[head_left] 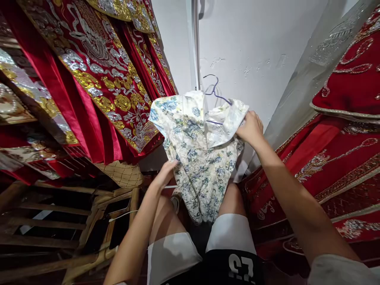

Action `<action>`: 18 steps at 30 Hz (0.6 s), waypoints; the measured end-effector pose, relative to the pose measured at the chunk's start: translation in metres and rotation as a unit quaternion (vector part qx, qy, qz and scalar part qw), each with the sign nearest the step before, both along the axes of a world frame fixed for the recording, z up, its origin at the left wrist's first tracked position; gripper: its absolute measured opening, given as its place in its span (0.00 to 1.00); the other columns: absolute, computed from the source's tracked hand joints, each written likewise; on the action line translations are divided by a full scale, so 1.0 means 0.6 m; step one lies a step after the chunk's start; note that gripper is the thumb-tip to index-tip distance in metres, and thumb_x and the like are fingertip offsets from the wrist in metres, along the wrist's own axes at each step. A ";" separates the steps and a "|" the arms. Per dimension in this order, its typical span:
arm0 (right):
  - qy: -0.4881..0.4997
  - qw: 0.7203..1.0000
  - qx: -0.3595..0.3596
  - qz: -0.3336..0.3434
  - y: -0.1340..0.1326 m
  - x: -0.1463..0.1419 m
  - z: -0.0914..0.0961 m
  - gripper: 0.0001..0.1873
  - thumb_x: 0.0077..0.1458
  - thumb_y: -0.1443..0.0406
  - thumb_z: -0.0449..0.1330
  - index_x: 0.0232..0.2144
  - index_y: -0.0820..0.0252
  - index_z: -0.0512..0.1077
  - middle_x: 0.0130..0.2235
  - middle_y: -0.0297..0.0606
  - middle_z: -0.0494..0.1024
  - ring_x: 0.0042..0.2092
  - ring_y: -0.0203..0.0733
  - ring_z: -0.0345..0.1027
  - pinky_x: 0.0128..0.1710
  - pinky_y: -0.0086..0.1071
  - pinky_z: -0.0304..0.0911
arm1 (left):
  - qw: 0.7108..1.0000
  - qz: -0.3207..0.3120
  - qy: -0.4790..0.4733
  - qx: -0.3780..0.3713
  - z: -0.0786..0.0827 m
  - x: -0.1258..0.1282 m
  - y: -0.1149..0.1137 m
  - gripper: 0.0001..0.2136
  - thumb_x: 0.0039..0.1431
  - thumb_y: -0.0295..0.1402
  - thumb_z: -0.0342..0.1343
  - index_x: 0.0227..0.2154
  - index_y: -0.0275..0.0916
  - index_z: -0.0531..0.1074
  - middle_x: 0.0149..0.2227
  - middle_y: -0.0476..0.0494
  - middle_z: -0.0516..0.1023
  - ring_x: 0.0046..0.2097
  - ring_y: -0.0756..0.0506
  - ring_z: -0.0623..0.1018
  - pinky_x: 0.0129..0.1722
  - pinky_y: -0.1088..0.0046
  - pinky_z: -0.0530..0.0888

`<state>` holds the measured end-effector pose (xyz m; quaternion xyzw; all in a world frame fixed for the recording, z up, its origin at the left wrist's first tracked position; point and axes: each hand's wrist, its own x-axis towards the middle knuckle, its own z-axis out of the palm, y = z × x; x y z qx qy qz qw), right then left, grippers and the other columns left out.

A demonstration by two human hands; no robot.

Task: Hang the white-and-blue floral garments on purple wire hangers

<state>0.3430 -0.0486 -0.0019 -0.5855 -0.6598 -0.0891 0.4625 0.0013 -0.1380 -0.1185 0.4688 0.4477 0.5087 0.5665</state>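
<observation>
A white floral garment (192,158) with blue and yellow flowers hangs down in front of me, its lower end between my knees. A thin purple hanger (218,94) sits inside its neck opening, hook upward and to the left. My right hand (251,127) is closed on the garment at its right shoulder edge, below the hanger's right arm. Lower down, my left hand (165,174) pinches the garment's left side; some of its fingers are hidden behind the cloth.
Red robes with gold and silver embroidery (118,95) hang on the left, and more red embroidered clothing (332,158) hangs close on the right. A white wall (243,43) stands ahead. A wooden chair-like frame (101,206) with a phone (119,206) and white cable is lower left.
</observation>
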 end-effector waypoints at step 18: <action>0.455 0.843 -0.182 0.222 -0.246 -0.210 -0.295 0.24 0.57 0.47 0.62 0.45 0.57 0.73 0.44 0.45 0.79 0.47 0.50 0.73 0.50 0.43 0.69 | 0.976 0.151 -0.157 -0.021 -0.103 0.148 -0.124 0.42 0.49 0.43 0.72 0.66 0.42 0.64 0.67 0.36 0.68 0.69 0.34 0.66 0.69 0.57 0.63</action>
